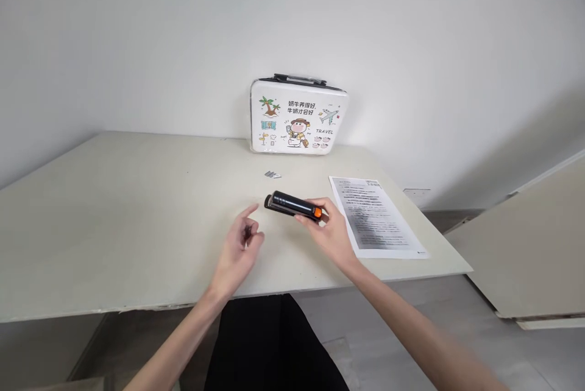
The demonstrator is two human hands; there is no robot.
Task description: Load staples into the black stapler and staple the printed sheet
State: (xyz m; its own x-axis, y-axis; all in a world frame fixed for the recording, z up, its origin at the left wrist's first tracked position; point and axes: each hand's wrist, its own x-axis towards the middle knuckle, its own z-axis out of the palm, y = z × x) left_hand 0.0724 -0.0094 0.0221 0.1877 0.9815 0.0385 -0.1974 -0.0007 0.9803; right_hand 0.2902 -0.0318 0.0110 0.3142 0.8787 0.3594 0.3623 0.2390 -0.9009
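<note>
A black stapler [292, 203] with an orange piece at its rear end is in my right hand [333, 234]. The thumb and fingers grip that rear end, and the front points left, raised over the table. My left hand [241, 243] is just left of the stapler's front, not touching it. Its index finger stretches toward the stapler while the others curl in. Something small and dark shows between the curled fingers, too little of it to name. Beyond the stapler, several short silver strips, apparently staples [273, 175], lie on the table.
The pale table [137, 226] reaches back to a white wall. A white case [299, 117] with cartoon prints and a black handle leans upright there. On the right lies a printed sheet of paper [378, 217], near the table's edge. A pale panel [534, 239] stands beyond.
</note>
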